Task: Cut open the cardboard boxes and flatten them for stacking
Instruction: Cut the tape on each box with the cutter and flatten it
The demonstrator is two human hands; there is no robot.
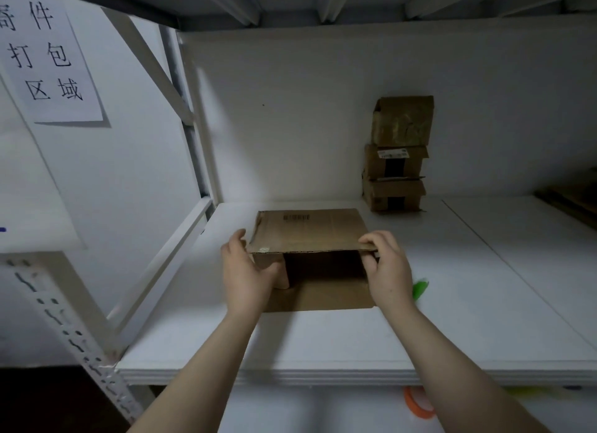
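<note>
Box [310, 232] lies on its side in the middle of the white surface [355, 342], open mouth toward me. My left hand [248, 271] curls its fingers round the left wall — my right hand [387, 271] pinches the top panel's near right corner. A stack [399, 154] of three more boxes stands against the back wall.

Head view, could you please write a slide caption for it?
Left hand and right hand hold an open cardboard box on a shelf, stacked boxes behind.

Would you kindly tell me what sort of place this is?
Likely a parcel packing area in a storeroom: a paper sign reading 打包区域 (packing area), white metal racking, and small cardboard boxes stacked on the shelf.
</note>
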